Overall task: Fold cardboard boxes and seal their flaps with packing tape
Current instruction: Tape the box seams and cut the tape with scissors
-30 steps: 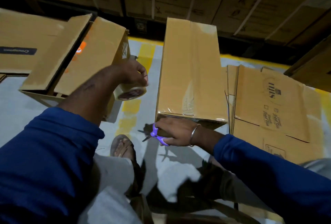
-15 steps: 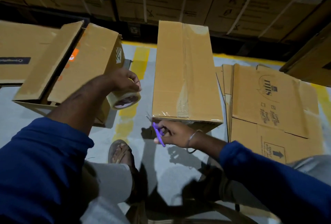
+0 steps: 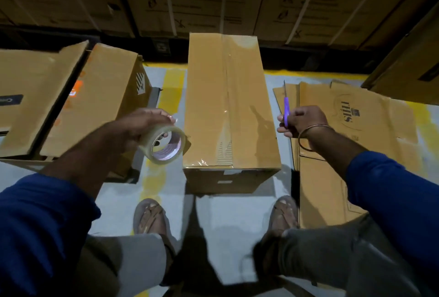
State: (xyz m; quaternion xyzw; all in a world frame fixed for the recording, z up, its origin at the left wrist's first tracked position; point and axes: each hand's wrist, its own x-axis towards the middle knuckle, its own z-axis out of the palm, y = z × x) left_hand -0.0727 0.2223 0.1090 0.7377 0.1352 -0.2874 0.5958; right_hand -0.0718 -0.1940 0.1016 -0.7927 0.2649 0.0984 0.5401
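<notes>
blue sleeves (image 3: 392, 192), wrist bangle (image 3: 308, 135), brown sandals (image 3: 149, 218)

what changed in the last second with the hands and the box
The right hand left the near end of the taped box and lifted the purple scissors to the box's right side. The left hand brought the tape roll closer. Both grips and the box stayed.

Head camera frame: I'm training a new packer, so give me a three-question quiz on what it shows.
1. True or false: the left hand holds a roll of clear packing tape.
2. What does the right hand grip? A) marker B) purple-handled scissors C) knife
3. Fill in: the taped cardboard box stands on the floor between the person's ____.

Key: 1 true; 2 B; 3 hands.
</notes>
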